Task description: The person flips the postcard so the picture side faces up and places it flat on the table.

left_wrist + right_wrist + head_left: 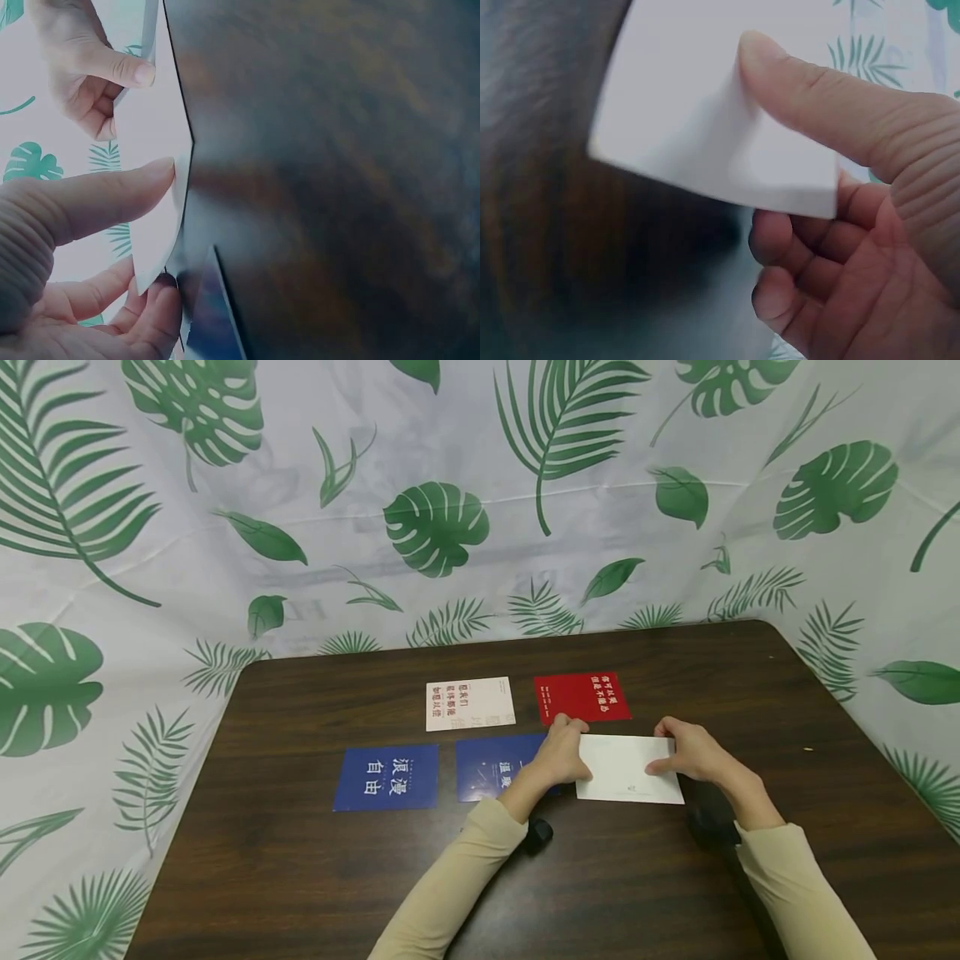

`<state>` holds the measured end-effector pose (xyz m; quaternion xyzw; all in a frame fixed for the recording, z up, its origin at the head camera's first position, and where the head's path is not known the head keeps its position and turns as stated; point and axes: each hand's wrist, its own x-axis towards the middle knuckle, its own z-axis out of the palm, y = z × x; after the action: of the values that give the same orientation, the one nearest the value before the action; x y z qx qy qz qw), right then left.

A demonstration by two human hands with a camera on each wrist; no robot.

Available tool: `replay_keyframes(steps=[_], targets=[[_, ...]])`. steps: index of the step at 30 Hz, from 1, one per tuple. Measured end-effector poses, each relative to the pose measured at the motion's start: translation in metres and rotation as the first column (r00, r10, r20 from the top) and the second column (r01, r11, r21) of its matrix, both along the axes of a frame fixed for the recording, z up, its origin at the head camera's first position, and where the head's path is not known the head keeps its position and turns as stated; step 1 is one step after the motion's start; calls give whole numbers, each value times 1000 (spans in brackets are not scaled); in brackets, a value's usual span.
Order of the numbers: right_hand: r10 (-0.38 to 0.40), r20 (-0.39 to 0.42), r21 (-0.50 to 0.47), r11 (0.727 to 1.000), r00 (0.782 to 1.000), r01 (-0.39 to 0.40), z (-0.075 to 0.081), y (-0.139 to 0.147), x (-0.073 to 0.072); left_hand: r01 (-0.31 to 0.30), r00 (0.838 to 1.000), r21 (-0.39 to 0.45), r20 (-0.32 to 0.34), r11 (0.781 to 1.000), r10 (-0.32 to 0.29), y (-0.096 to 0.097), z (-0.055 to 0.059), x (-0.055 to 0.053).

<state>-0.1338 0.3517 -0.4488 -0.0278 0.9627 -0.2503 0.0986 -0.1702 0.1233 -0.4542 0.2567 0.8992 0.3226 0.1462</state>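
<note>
A white card [622, 777], its upper face blank except for a small mark near the lower edge, is held between both hands, slightly above the table. On its left edge the left hand [557, 755] pinches it, thumb on the face and fingers behind, as the left wrist view shows. From the other end the right hand [696, 753] grips it, with its thumb [810, 94] flat on the white face and fingers curled underneath. Beneath the left hand lies a blue card [480, 768], partly covered by that hand. Just beyond the same hand is a red card [581, 697] with white characters.
Another blue card [386, 777] lies at the left, and a cream card [471, 703] with red characters sits behind the blue ones. All rest on a dark wooden table [285, 877]. A leaf-patterned cloth [337, 552] hangs along the table's far edge and sides.
</note>
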Motion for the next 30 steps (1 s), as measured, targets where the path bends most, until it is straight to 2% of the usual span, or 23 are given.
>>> replay_keyframes(steps=[6, 10, 13, 17, 22, 24, 28, 29, 30], targets=[[-17, -60, 4, 1000, 998, 17, -3, 6, 8, -7, 1000, 113, 26, 994, 4, -4, -2, 0], [-24, -112, -18, 1000, 993, 22, -4, 11, 12, -9, 999, 219, 35, 976, 1, -8, -5, -2], [-39, -145, -67, 997, 989, 29, -5, 15, 16, -17, 997, 305, 76, 952, -7, -10, -7, -3], [-38, -177, -151, 988, 983, 11, -5, 20, 22, -41, 990, 377, 140, 925, -13, -13, -8, -3], [11, -239, -250, 966, 971, -73, -1, 25, 28, -34, 989, 409, 146, 912, -29, -18, -9, -5], [21, -273, -283, 954, 962, -102, 2, 25, 30, -29, 989, 443, 141, 896, -38, -20, -8, -6], [13, -337, -352, 925, 941, -139, 10, 25, 33, -25, 987, 537, 145, 843, -64, -24, -5, -7], [8, -348, -366, 920, 937, -144, 12, 25, 33, -22, 986, 551, 148, 834, -72, -26, 1, -4], [3, -359, -380, 913, 933, -149, 12, 25, 34, -20, 987, 564, 144, 826, -74, -27, 3, -4]])
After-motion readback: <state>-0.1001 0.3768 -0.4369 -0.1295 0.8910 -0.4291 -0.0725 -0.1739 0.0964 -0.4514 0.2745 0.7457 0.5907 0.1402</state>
